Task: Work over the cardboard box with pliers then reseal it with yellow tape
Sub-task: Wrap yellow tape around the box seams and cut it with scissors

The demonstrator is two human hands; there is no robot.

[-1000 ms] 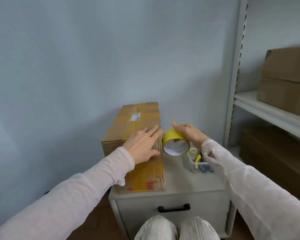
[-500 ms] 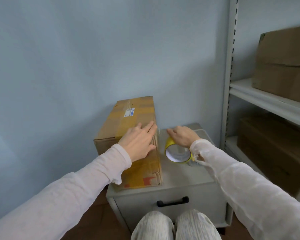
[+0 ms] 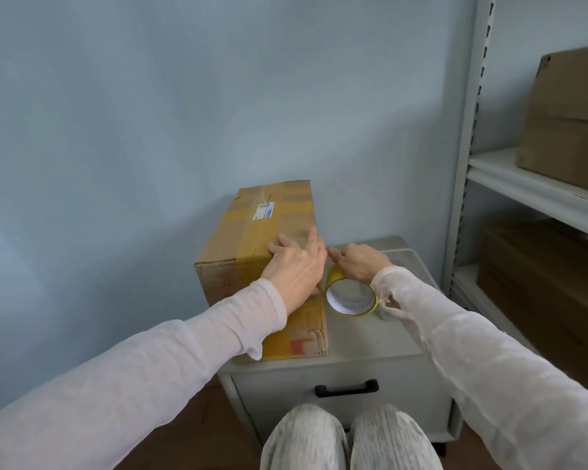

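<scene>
Brown cardboard box sits on grey drawer cabinet, yellow strips already across lid. L hand flat, fingers straight, pressing top right edge; R hand grips yellow tape roll just beside box. No pliers in view, so prob. mid-reseal, strip left to finish.

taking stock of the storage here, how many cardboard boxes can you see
3: taped box on the cabinet under the left hand, upper box on the right shelf, lower box beneath it. Upper box may be two stacked.
</scene>
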